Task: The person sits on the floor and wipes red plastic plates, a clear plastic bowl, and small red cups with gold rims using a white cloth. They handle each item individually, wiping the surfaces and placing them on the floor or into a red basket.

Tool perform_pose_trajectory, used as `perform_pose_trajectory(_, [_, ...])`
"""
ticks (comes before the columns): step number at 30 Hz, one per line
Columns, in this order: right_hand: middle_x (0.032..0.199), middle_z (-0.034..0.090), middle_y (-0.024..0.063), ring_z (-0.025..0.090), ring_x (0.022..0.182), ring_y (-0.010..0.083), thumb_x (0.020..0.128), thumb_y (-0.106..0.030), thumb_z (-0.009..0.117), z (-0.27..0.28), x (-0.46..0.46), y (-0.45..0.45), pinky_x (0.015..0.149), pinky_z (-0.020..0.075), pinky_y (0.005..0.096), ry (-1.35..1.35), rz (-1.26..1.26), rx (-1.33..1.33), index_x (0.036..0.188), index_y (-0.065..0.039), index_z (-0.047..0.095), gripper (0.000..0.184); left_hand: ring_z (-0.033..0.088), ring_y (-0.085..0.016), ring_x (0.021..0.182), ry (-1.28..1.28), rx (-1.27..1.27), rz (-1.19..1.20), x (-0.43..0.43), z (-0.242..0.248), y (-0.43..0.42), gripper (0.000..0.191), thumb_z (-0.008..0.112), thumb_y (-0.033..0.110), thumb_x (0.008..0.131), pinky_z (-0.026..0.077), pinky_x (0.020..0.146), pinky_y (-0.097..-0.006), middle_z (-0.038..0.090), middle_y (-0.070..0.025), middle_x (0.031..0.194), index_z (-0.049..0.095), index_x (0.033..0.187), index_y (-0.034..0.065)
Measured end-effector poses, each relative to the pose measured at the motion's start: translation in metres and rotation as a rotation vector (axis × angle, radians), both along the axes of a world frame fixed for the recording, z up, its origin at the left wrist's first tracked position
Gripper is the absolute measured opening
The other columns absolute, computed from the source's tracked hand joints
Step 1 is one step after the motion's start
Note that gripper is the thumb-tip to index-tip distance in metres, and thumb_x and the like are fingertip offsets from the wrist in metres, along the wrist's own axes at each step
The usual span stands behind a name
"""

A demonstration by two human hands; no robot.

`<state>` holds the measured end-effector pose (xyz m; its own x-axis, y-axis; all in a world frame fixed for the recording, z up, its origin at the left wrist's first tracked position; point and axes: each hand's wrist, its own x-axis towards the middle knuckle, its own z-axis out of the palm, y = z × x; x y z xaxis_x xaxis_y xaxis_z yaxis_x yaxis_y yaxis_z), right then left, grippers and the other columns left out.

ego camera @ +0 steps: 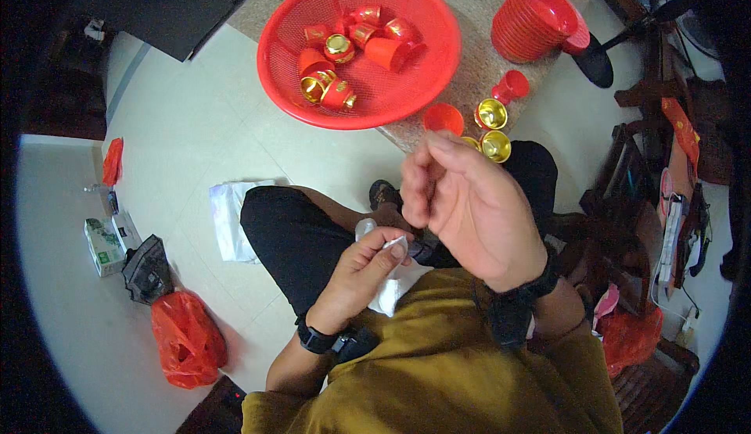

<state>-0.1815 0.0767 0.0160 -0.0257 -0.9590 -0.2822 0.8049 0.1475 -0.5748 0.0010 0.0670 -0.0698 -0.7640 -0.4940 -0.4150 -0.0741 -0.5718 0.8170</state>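
My left hand point(365, 273) pinches a crumpled white tissue or cloth point(392, 293) between thumb and fingers, above my lap. Raised beside it, my right hand point(469, 205) shows its palm with the fingers curled; no object is visible in it. Just beyond its fingertips, gold-lined cups point(496, 146) and an orange-red plastic cup point(443, 118) stand near the table's corner, partly hidden by the hand. A small red goblet-like cup point(511, 86) is behind them. A red plastic colander point(358, 118) holds several red and gold cups point(339, 48), some tipped over.
A stack of red plastic baskets point(531, 23) stands on the speckled stone table point(478, 0). On the floor at left lie a white plastic bag point(232, 223), a red plastic bag point(188, 340) and a tissue box point(104, 246). Dark wooden furniture point(616, 170) is at right.
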Motion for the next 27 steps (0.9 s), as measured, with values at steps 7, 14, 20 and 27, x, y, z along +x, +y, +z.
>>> perform_pose_trajectory(7, [0.091, 0.057, 0.0044, 0.054, 0.082, 0.0106, 0.090, -0.016, 0.053, -0.005, 0.017, -0.073, 0.069, 0.0425, 0.0241, 0.688, -0.018, -0.046, 0.105, -0.001, 0.053, 0.021, 0.049, -0.006, 0.088, 0.088, 0.051, -0.128, 0.022, -0.018, 0.000, 0.044, 0.059, 0.015, 0.090, 0.041, 0.078, -0.0208, 0.052, 0.0029, 0.095, 0.040, 0.129, 0.0086])
perform_pose_trajectory(14, [0.107, 0.058, 0.0188, 0.058, 0.098, 0.0300, 0.081, -0.025, 0.059, -0.032, 0.020, -0.135, 0.086, 0.0461, 0.0364, 1.800, 0.216, -0.004, 0.116, -0.002, 0.055, 0.041, 0.049, -0.025, 0.104, 0.019, -0.434, -0.267, 0.050, -0.036, -0.002, 0.046, 0.053, 0.009, 0.082, 0.039, 0.090, -0.0314, 0.050, -0.0143, 0.107, 0.045, 0.127, 0.0041])
perform_pose_trajectory(20, [0.108, 0.058, 0.0221, 0.057, 0.103, 0.0320, 0.082, -0.029, 0.059, -0.044, 0.014, -0.152, 0.088, 0.0445, 0.0384, 2.035, 0.450, 0.107, 0.119, -0.003, 0.053, 0.046, 0.051, -0.031, 0.098, -0.084, -0.606, -0.259, 0.064, -0.038, -0.005, 0.043, 0.052, 0.012, 0.084, 0.041, 0.087, -0.0334, 0.051, -0.0165, 0.103, 0.047, 0.126, 0.0044])
perform_pose_trajectory(27, [0.105, 0.061, 0.0226, 0.060, 0.101, 0.0336, 0.077, -0.033, 0.062, -0.056, 0.002, -0.169, 0.087, 0.0464, 0.0417, 1.956, 0.560, 0.262, 0.111, 0.004, 0.054, 0.051, 0.052, -0.029, 0.097, -0.240, -0.660, -0.154, 0.065, -0.022, -0.003, 0.053, 0.060, 0.022, 0.083, 0.044, 0.082, -0.0358, 0.050, -0.0176, 0.106, 0.043, 0.128, -0.0001])
